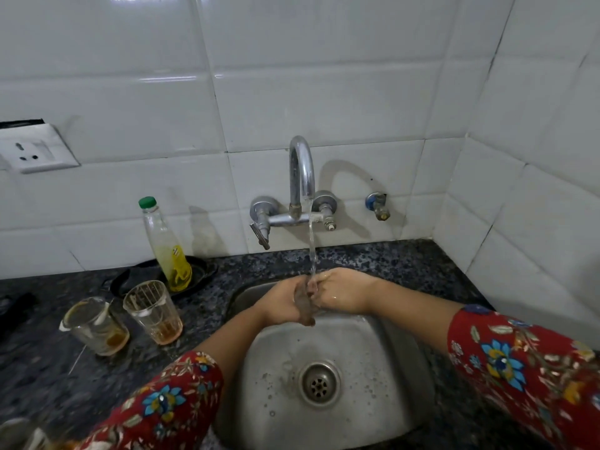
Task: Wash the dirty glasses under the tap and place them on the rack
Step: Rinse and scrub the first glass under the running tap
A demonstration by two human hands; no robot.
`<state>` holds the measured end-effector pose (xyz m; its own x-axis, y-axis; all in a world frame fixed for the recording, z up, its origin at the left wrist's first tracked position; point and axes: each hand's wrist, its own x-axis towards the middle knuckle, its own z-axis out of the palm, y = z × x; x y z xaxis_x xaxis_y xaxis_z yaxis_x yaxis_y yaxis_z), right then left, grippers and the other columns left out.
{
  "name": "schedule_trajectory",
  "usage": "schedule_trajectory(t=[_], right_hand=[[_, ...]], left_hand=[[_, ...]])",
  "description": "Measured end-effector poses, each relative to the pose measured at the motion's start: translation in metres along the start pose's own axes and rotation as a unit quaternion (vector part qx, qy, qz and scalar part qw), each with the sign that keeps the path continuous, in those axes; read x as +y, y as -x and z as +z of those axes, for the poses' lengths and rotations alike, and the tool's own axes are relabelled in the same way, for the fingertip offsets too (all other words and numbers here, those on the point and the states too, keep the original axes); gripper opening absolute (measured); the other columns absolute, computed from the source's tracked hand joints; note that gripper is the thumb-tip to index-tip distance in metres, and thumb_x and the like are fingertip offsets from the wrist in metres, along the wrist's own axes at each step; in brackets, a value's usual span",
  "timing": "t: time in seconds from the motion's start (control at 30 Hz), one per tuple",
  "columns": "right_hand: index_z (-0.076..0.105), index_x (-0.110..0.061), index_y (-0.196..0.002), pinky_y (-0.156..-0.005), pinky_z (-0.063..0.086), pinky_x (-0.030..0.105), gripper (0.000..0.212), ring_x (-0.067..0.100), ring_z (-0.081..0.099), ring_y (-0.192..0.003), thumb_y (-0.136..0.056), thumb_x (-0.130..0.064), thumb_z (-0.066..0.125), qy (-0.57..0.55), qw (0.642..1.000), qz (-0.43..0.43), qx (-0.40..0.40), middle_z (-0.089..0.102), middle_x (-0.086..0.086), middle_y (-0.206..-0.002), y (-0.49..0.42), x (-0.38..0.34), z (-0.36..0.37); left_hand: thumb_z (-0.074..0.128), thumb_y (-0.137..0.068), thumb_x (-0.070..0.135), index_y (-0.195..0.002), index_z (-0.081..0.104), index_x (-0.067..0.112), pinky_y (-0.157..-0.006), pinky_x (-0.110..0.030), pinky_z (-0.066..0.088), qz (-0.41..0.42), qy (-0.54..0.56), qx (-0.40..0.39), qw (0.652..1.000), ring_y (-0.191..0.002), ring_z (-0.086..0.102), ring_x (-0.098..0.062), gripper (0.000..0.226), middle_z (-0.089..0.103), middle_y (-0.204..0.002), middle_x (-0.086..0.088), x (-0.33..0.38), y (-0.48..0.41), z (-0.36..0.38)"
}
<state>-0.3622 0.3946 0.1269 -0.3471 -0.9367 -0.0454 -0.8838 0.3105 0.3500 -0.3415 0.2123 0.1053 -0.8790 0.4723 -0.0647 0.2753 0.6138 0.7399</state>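
Water runs from the chrome tap (302, 170) into the steel sink (383, 345). Under the stream my left hand (281, 303) grips a clear glass (306, 311), tilted with its base toward me. My right hand (341, 292) closes on the glass's upper end, its fingers at the rim; both hands are wet and hide most of the glass. On the dark granite counter to the left stand two dirty glasses, one (152, 311) with orange dregs, and one (94, 326) with brown residue. No rack is in view.
A dish-soap bottle (167, 248) with a green cap stands on a black dish (198, 271) behind the glasses. A wall socket (34, 149) is at the far left, a small valve (376, 204) right of the tap. White tiled walls close the back and right.
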Motion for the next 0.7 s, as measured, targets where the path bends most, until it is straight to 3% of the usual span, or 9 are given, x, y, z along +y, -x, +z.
schedule_trajectory(t=[0.07,0.17,0.23,0.33,0.43,0.5,0.57,0.63,0.7], right_hand=[[0.071,-0.013,-0.092,-0.095,0.049,0.035,0.015,0.023,0.063,-0.099,-0.083,-0.007,0.061,-0.077,0.989,0.103,-0.077,0.071,0.005,-0.101,-0.007,-0.012,-0.009],[0.062,-0.023,-0.085,-0.077,0.051,0.037,0.011,0.027,0.059,-0.088,-0.082,-0.015,0.055,-0.282,0.918,0.211,-0.18,0.064,0.005,-0.094,-0.014,-0.018,-0.017],[0.066,-0.022,-0.086,-0.076,0.051,0.037,0.015,0.028,0.061,-0.085,-0.083,-0.014,0.054,-0.242,0.946,0.172,-0.133,0.067,0.005,-0.092,-0.011,-0.013,-0.016],[0.072,-0.012,-0.093,-0.093,0.05,0.034,0.023,0.024,0.066,-0.098,-0.087,-0.009,0.05,-0.023,0.998,0.053,0.006,0.073,0.005,-0.099,-0.009,-0.005,0.0],[0.07,-0.014,-0.092,-0.083,0.044,0.03,0.018,0.02,0.058,-0.091,-0.085,-0.007,0.054,-0.13,0.979,0.154,-0.042,0.067,0.001,-0.093,-0.013,-0.019,-0.01],[0.058,-0.018,-0.07,-0.065,0.034,0.028,0.021,0.017,0.046,-0.073,-0.08,0.0,0.051,-0.358,0.892,0.269,-0.062,0.053,0.002,-0.075,-0.022,-0.033,-0.016],[0.056,-0.018,-0.063,-0.06,0.034,0.026,0.035,0.014,0.047,-0.065,-0.079,0.01,0.042,-0.593,0.724,0.35,0.039,0.055,0.004,-0.065,-0.026,-0.048,-0.016],[0.067,-0.015,-0.08,-0.06,0.045,0.016,0.041,0.006,0.056,-0.065,-0.081,0.018,0.041,-0.735,0.542,0.394,0.103,0.067,0.0,-0.071,-0.024,-0.066,-0.016],[0.068,-0.004,-0.104,-0.083,0.052,0.024,0.039,0.013,0.065,-0.084,-0.082,0.02,0.047,-0.798,0.418,0.418,0.117,0.072,0.012,-0.1,-0.018,-0.074,-0.011]], left_hand=[[0.082,-0.06,0.016,-0.116,0.061,0.021,-0.091,-0.029,0.053,-0.033,-0.011,0.04,0.999,-0.101,0.064,-0.012,0.06,0.067,-0.108,0.007,0.001,-0.002,0.006],[0.071,-0.054,0.039,-0.111,0.056,0.036,-0.088,-0.037,0.054,-0.082,-0.05,0.13,0.987,-0.098,0.064,-0.013,0.059,0.069,-0.106,0.01,0.002,0.0,0.015],[0.075,-0.058,0.029,-0.106,0.058,0.032,-0.087,-0.037,0.054,-0.05,0.013,0.124,0.991,-0.096,0.066,-0.012,0.051,0.069,-0.102,0.008,-0.001,0.002,0.014],[0.08,-0.065,0.005,-0.108,0.063,0.013,-0.087,-0.024,0.052,0.029,0.108,0.065,0.992,-0.097,0.067,-0.001,0.047,0.071,-0.1,0.006,-0.005,0.003,0.007],[0.078,-0.065,0.004,-0.104,0.061,0.022,-0.083,-0.021,0.053,0.001,0.112,0.097,0.989,-0.09,0.067,0.003,0.046,0.07,-0.095,0.01,0.001,0.008,0.01],[0.075,-0.062,0.026,-0.099,0.057,0.033,-0.082,-0.035,0.056,-0.059,0.032,0.161,0.985,-0.089,0.067,-0.007,0.042,0.069,-0.093,0.011,0.003,0.009,0.016],[0.071,-0.063,0.033,-0.105,0.055,0.034,-0.081,-0.038,0.054,-0.092,-0.082,0.181,0.976,-0.093,0.063,-0.015,0.045,0.066,-0.1,0.01,0.003,0.013,0.016],[0.069,-0.068,0.036,-0.119,0.051,0.029,-0.086,-0.039,0.05,-0.091,-0.242,0.161,0.953,-0.106,0.058,-0.021,0.055,0.06,-0.112,0.004,0.0,0.018,0.014],[0.065,-0.076,0.031,-0.125,0.046,0.028,-0.092,-0.042,0.043,-0.089,-0.367,0.124,0.918,-0.116,0.052,-0.025,0.053,0.055,-0.123,0.002,-0.004,0.027,0.012]])
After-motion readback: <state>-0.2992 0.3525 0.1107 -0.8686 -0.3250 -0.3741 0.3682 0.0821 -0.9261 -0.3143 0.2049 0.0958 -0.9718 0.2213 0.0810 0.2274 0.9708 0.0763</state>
